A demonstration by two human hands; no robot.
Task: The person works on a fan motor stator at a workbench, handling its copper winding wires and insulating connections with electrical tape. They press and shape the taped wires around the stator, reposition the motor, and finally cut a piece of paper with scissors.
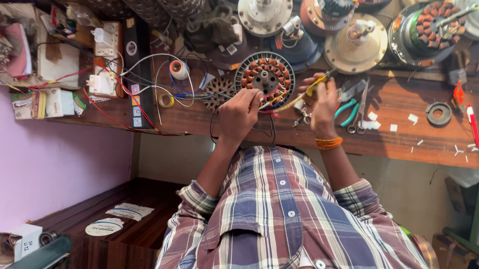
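Observation:
A round fan-motor stator (pixel 265 74) with copper-wound coils lies on the wooden workbench (pixel 400 141). My left hand (pixel 239 114) pinches thin wires at the stator's near edge, with a black wire looping below it. My right hand (pixel 321 103), orange threads at its wrist, grips a thin yellow sleeve (pixel 312 88) that runs from the stator's wires up past the fingers. The two hands are close together, just in front of the stator.
Green-handled pliers (pixel 347 111) and scissors (pixel 360 105) lie right of my right hand. A black ring (pixel 438 113) and a red tool (pixel 472 126) sit farther right. Tape rolls (pixel 179 69), loose wires and a switchboard (pixel 107 64) are at the left. Several motor housings (pixel 356 45) line the back.

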